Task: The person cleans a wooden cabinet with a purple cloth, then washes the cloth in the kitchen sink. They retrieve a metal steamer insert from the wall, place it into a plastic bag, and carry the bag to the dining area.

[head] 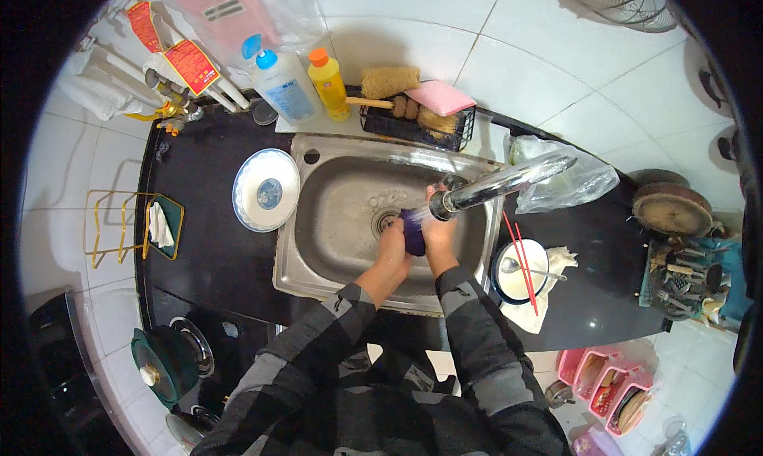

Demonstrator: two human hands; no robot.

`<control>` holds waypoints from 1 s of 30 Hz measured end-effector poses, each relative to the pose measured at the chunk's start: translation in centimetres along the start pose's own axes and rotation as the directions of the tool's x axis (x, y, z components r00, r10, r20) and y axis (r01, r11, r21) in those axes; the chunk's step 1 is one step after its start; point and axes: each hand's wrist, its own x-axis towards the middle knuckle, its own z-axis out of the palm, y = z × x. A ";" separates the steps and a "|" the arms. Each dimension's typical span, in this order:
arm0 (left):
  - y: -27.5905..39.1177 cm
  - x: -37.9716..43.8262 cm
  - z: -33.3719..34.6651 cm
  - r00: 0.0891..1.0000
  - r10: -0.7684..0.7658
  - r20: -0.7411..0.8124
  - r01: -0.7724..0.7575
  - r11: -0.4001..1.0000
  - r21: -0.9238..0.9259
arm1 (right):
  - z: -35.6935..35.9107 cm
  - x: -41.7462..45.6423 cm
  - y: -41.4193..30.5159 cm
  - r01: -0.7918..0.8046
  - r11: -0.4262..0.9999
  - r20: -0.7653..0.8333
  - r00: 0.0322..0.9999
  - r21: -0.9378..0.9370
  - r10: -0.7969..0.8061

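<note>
Over the stainless steel sink [334, 229], my left hand [393, 247] grips a dark purple cloth [413, 234], with the thumb on top. My right hand [440, 238] holds the cloth's right side, and the tap hides part of this hand. Water sprays from the head of the chrome tap [501, 188] onto the cloth and fingers. Below the hands is the drain [387, 222], with wet bubbles on the basin floor behind it.
Left of the sink sits a blue-and-white plate [247, 188]. To the right, red chopsticks [524, 265] and a spoon [511, 265] rest across a bowl [518, 286] beside a cloth [527, 322]. Bottles [329, 86] and a black wire basket [411, 128] stand behind.
</note>
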 end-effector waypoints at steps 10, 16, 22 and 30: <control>0.6 0.3 -0.3 0.941 0.231 0.247 -0.299 0.909 0.291 | 0.5 0.5 0.8 0.150 0.988 0.067 0.987 -0.047 -0.147; 0.5 2.6 -1.8 0.912 0.106 0.396 -0.176 0.974 0.145 | 0.8 -2.5 -0.4 0.439 0.826 0.138 0.898 -0.354 -0.418; -0.9 2.4 -2.1 0.973 0.112 0.203 -0.119 0.993 0.023 | 1.2 -0.7 -0.9 0.161 0.977 0.078 0.985 -0.137 -0.151; 2.4 -0.5 -1.2 0.863 0.112 0.492 -0.219 0.962 0.165 | 1.2 -3.9 -1.9 0.491 0.548 0.308 0.865 -0.677 -0.395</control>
